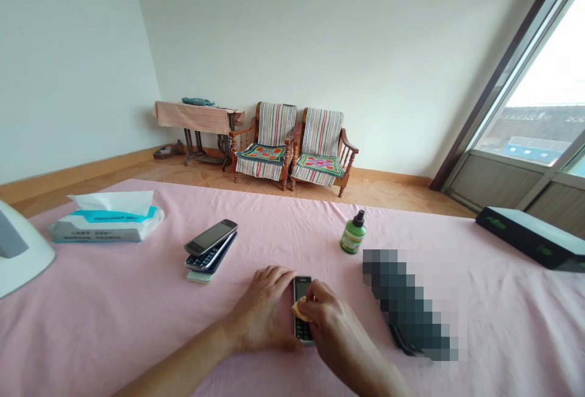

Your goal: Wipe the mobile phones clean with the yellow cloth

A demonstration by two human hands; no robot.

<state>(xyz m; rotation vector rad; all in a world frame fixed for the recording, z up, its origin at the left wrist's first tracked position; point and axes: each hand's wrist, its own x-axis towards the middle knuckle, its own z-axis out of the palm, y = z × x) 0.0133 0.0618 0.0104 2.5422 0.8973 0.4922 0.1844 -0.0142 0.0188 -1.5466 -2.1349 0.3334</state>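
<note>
A keypad mobile phone (302,327) lies face up on the pink cloth in front of me. My left hand (261,310) steadies it from the left side, fingertips at its top edge and thumb by its lower edge. Pinched in my right hand (329,313) is a small yellowish wiping cloth or sponge (300,310), pressed on the phone's front around the lower screen and keys. My right fingers hide part of the phone. To the left sits a loose stack of several phones (211,237). A green spray bottle (353,235) with a black top stands upright beyond my right hand.
Pink cloth (150,299) covers the surface. A tissue pack (107,221) lies at the left, near a white rounded object (21,250). To the right are a blurred-out dark object (406,305) and a black-and-white box (532,238). Two wooden chairs (320,141) stand beyond.
</note>
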